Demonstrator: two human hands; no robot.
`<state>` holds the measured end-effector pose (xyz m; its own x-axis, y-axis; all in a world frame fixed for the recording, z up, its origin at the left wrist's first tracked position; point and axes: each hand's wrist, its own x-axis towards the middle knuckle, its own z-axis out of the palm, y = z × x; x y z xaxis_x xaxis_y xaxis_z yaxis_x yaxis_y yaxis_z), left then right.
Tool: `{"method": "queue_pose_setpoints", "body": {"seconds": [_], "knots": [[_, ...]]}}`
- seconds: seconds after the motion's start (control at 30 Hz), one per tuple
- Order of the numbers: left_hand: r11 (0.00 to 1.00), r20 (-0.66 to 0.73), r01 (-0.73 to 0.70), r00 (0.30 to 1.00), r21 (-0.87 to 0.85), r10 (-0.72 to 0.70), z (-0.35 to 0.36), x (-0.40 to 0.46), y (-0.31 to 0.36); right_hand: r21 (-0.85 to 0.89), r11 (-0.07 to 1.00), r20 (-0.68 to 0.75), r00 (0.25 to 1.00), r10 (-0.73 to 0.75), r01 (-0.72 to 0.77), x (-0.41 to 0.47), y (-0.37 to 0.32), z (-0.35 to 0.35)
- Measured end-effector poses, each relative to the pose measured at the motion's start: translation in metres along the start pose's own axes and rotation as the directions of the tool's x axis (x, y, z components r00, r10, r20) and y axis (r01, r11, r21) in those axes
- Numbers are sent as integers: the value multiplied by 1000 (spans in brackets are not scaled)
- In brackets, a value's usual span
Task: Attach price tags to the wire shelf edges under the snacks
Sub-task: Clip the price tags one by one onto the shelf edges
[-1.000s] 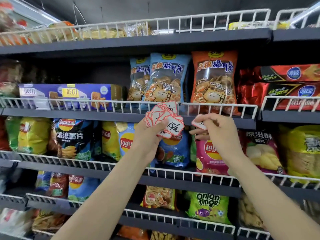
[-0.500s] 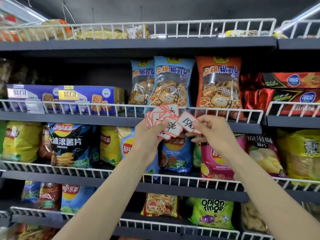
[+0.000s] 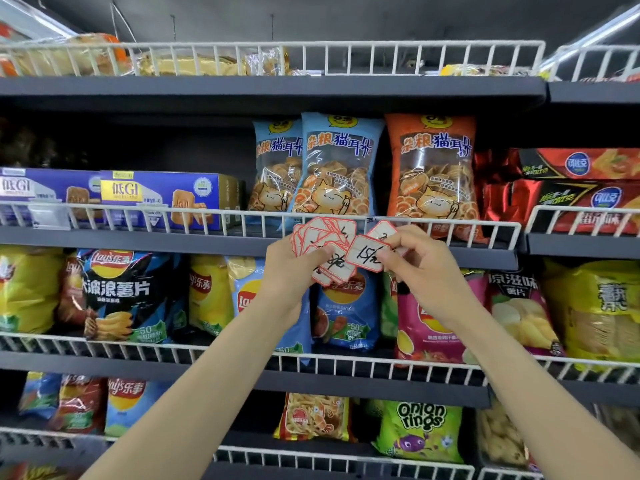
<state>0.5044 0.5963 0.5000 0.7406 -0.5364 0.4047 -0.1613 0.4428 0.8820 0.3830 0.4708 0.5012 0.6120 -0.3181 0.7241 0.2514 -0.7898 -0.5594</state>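
Price tags [image 3: 323, 247], white with red borders and handwritten marks, fanned in the left hand [image 3: 291, 271], thumb curled over the front of the stack, fingers behind; single tag [image 3: 367, 253] pinched at its right edge by the right hand [image 3: 424, 271], fingers bent around it, just beside the fan and overlapping its right side; a second tag [image 3: 381, 232] peeking above that one, holder unclear; both hands raised in front of the wire shelf edge [image 3: 485, 227], at the level of its white rail, contact with the rail not discernible.

Just behind the hands, below that rail: blue Lay's bag [image 3: 346, 313] and pink Lay's bag [image 3: 429, 327]; further left, black Lay's bag [image 3: 128, 296] and yellow bags [image 3: 207, 292]; far right, yellow bag [image 3: 595, 313].

Above the rail, on the same shelf: two blue cat-ear snack bags [image 3: 332, 168] and one orange cat-ear snack bag [image 3: 433, 171] standing upright directly above the tags; blue biscuit boxes [image 3: 162, 195] to the left; red and black bags [image 3: 568, 188] lying flat to the right.

Lower down: green onion rings bag [image 3: 419, 431] beside an orange snack bag [image 3: 315, 417]; topmost wire rail [image 3: 415, 58] with wrapped goods behind, blurred.
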Motion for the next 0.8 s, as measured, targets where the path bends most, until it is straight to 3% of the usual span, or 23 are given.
{"method": "queue_pose_setpoints", "body": {"seconds": [0.07, 0.27, 0.4, 0.53, 0.63, 0.73, 0.8], "knots": [[1000, -11, -5, 1000, -15, 5, 2, 0, -2, -13, 1000, -7, 1000, -20, 20, -1, 2, 3], [995, 156, -79, 985, 58, 69, 7, 0, -4, -262, 964, 133, 991, -2, 37, 5, 2, 10], [976, 174, -139, 979, 169, 109, 10, 6, -7, -292, 956, 177, 984, 22, 31, 9, 4, 7], [944, 164, -189, 975, 269, 148, 16, 12, -7, -199, 980, 181, 982, 46, -9, 7, 8, -2], [910, 150, -211, 974, 356, 168, 17, 16, -6, -97, 994, 72, 996, 56, -49, 8, 9, -18], [821, 212, -266, 960, 505, 181, 21, 20, -9, -71, 997, -132, 991, 14, -24, 17, 9, -35], [782, 247, -281, 954, 556, 167, 27, 20, -9, -97, 995, -184, 983, -20, 2, 26, 9, -42]]}}
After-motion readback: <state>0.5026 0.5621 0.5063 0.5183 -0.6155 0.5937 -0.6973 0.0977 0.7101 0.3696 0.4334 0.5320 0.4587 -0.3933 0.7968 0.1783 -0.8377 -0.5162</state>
